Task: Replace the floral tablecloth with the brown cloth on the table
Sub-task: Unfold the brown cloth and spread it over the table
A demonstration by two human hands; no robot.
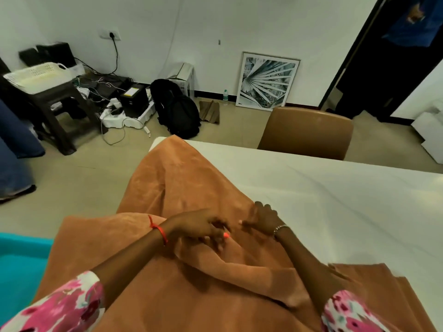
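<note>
The brown cloth (182, 188) lies bunched over the left end of the table (335, 200), hanging off the left edge and folded toward me. The rest of the tabletop shows a plain white surface. No floral tablecloth is in view. My left hand (199, 226) rests on a fold of the brown cloth with fingers curled into it. My right hand (261, 218) pinches the cloth's edge just right of the left hand. The two hands almost touch.
A brown chair (306, 130) stands at the table's far side. A black backpack (177, 109), cables, a dark stool with a white basket (38, 76) and a framed picture (267, 81) are by the wall. A teal surface (21, 264) lies at lower left.
</note>
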